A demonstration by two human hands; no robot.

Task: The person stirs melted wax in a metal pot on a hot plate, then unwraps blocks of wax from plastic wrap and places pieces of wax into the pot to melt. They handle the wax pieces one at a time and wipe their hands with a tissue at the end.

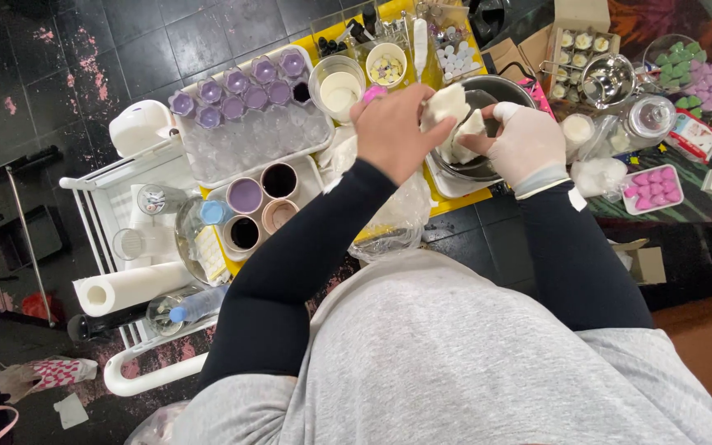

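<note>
Grey cloth over your lap (471, 363) fills the bottom of the view, and your two dark sleeves reach out from it. Your bare left hand (393, 132) and your white-gloved right hand (527, 142) both curl their fingers tight around a lumpy white chunk of soft wax-like stuff (457, 122), held just above the round silver metal bowl (488, 95). It looks like you are pulling the chunk into bits over the bowl. Next you need a firm pull, and keep it over the bowl so the bits fall in. Your hands hide most of the bowl's inside, so I cannot tell what is in it. The far jars are too small to make out.
</note>
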